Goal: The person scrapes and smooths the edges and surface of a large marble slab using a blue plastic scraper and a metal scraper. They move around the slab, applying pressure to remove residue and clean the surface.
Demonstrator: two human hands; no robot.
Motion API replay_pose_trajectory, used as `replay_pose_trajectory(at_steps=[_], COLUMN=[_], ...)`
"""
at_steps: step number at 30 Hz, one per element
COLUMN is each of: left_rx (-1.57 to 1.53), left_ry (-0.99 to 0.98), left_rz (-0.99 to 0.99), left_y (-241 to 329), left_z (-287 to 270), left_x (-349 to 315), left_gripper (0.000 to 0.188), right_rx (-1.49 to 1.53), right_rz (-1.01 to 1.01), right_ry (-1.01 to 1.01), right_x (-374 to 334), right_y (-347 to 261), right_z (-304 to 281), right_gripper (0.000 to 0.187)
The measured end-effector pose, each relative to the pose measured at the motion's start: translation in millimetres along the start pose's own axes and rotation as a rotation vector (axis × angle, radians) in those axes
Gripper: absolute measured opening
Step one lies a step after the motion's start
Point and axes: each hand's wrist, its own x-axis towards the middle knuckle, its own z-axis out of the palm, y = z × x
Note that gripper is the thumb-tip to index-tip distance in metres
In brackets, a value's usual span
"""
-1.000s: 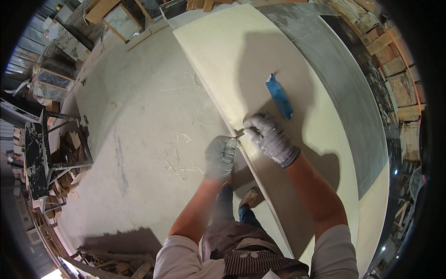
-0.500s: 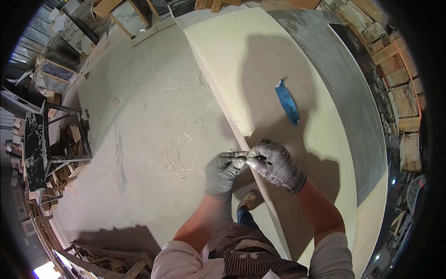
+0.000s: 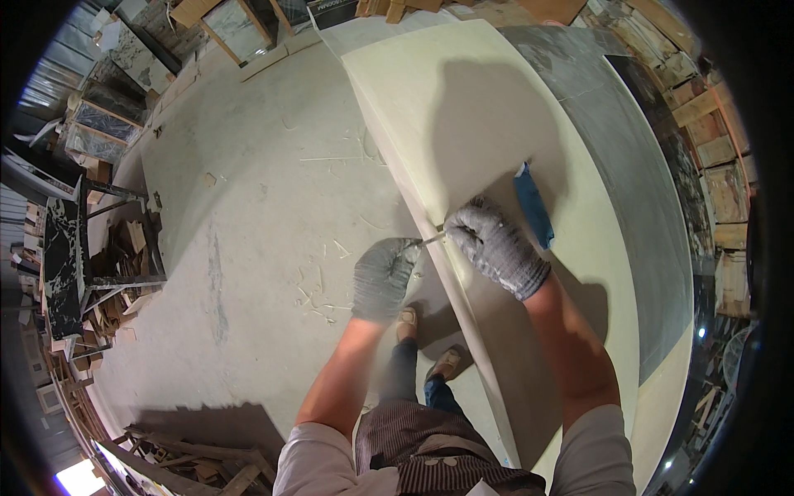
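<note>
My left hand (image 3: 382, 277), in a grey work glove, is closed beside the edge of a long pale board (image 3: 397, 83). A thin dark stick-like piece (image 3: 432, 238) comes out of its fingertips and reaches toward my right hand. Its exact kind is too small to tell. My right hand (image 3: 494, 248), also gloved and whitened with dust, is curled shut over the board, with its fingertips by the far end of that piece. What its fingers hold is hidden. Beyond my right hand a crumpled blue strip (image 3: 534, 207) lies on the board.
Pale thin scraps (image 3: 318, 289) litter the grey floor (image 3: 248, 248) to the left. Grey slabs (image 3: 612, 140) lie along the board's right side, with wooden crates (image 3: 724, 190) past them. A dark stand (image 3: 78, 256) is at the far left; wood pieces (image 3: 198, 463) lie at lower left.
Both hands have moved up along the board's edge and a little apart. The thin piece now shows between them. More of my legs and feet shows below.
</note>
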Motion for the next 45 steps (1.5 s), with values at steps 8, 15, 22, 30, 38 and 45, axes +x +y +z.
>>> replay_pose_trajectory(at_steps=[8, 15, 22, 30, 38, 45], left_rx=[0.145, 0.18, 0.213, 0.095, 0.212, 0.22], left_ry=[0.163, 0.163, 0.162, 0.178, 0.184, 0.182], left_rz=[0.085, 0.088, 0.099, -0.047, -0.012, -0.002], left_y=[-10, -5, -8, -2, -4, -2], left_z=[12, 11, 20, 34, 41, 51], left_x=[38, 41, 31, 16, 4, -8], left_gripper=[0.018, 0.016, 0.016, 0.015, 0.019, 0.017], right_rx=[-0.091, -0.145, -0.151, -0.131, -0.114, -0.149], right_rz=[-0.042, -0.08, -0.128, -0.123, -0.137, -0.111], right_ry=[0.075, 0.002, -0.048, -0.136, -0.177, -0.181], right_x=[44, 53, 53, 49, 40, 28], right_y=[23, 21, 28, 31, 30, 24], right_z=[15, 14, 13, 8, 2, -4], right_gripper=[0.005, 0.01, 0.01, 0.01, 0.01, 0.012])
